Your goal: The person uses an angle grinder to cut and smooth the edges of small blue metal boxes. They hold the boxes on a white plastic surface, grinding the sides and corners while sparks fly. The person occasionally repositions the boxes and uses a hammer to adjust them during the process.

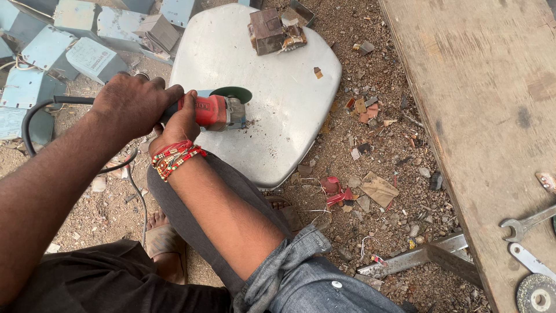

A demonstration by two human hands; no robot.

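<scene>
Landmark: grey metal plate point(272, 116) lying flat on the gravel ground point(370, 150).

Far left of plate: heap of pale blue metal boxes point(69, 52); black power cord point(35, 116) loops from there toward the tool.

Left hand point(136, 104), just off the plate's left edge: grip closed round the rear of the red angle grinder point(211, 111).
Right hand point(179, 124), beside it and nearer the person, red bead bracelets at the wrist: grip closed on the grinder body from below.

Grinder sits over the plate's left edge, green guard and disc point(231, 94) down at the plate surface.

Plate's far end: brown transformer block point(272, 30), apart from the disc.

Right of plate: wooden plank point(480, 93) with spanners point(524, 223).

Step, by judgement: cutting or grinding at the plate edge. Next move calls for both hands firm, disc angle steady, cord and knee kept off the disc.
</scene>
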